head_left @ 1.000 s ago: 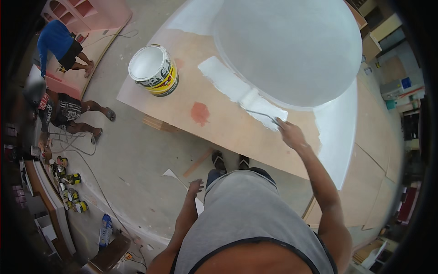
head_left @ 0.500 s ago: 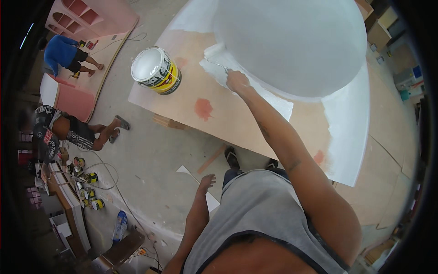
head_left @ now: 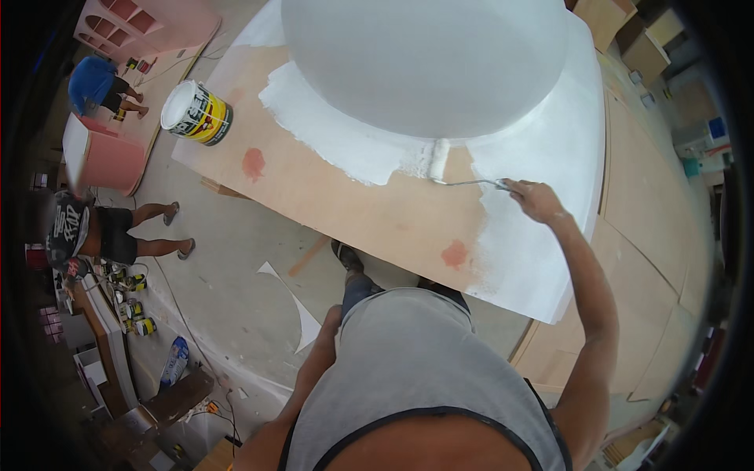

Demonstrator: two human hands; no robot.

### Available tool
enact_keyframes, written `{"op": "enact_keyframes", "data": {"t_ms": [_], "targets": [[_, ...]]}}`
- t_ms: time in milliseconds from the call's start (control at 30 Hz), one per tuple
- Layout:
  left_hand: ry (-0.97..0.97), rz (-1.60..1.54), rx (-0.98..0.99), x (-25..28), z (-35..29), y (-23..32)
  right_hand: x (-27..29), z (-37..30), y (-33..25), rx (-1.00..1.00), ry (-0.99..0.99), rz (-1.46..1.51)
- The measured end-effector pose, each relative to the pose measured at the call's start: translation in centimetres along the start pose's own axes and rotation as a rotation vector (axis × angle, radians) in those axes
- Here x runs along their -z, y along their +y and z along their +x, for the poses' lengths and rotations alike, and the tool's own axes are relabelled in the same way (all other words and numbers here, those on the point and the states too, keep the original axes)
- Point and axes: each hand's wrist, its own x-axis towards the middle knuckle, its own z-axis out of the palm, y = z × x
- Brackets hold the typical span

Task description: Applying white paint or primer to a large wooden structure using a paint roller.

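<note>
My right hand (head_left: 536,202) is closed round the handle of a paint roller (head_left: 440,159). The roller's white sleeve rests on a wooden panel (head_left: 377,220), at the edge of wet white paint (head_left: 338,141) below a large pale grey rounded form (head_left: 424,63). Bare wood with two reddish patches shows nearer to me. On the panel's left part stands an open paint bucket (head_left: 198,114), with white inside and a yellow and black label. My left hand (head_left: 333,318) hangs low beside my thigh, its fingers not clearly visible.
To the left a person in black shorts (head_left: 118,235) stands near several paint cans (head_left: 133,302). Farther back, a person in blue (head_left: 98,86) bends beside pink shelving (head_left: 133,23). A cable (head_left: 177,306) crosses the floor; wooden boards (head_left: 636,290) lie at right.
My right hand has moved right and nearer with the roller. White paint covers more of the panel below the rounded form. My left hand has drawn in against my thigh.
</note>
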Motion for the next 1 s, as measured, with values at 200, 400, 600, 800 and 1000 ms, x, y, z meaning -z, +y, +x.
{"op": "enact_keyframes", "data": {"t_ms": [200,400,600,800,1000], "targets": [[0.125,0.449,-0.475,-6.0,-1.3,-3.2,4.4,-1.4,7.1,0.005,-0.099,-0.067],[0.026,-0.323,-0.191,-6.2,-3.4,-6.7,-1.6,7.4,-2.5,0.201,-0.011,0.038],[0.08,-0.352,-0.255,-4.2,-3.6,-8.4,-5.0,20.3,-26.5,0.095,-0.047,0.163],[0.138,-0.26,-0.335,-1.5,-4.7,-6.5,-3.8,36.6,-36.8,-0.082,0.006,0.413],[0.136,-0.532,-0.06,4.4,-6.1,-3.9,0.4,42.3,-41.0,-0.141,-0.048,0.611]]}}
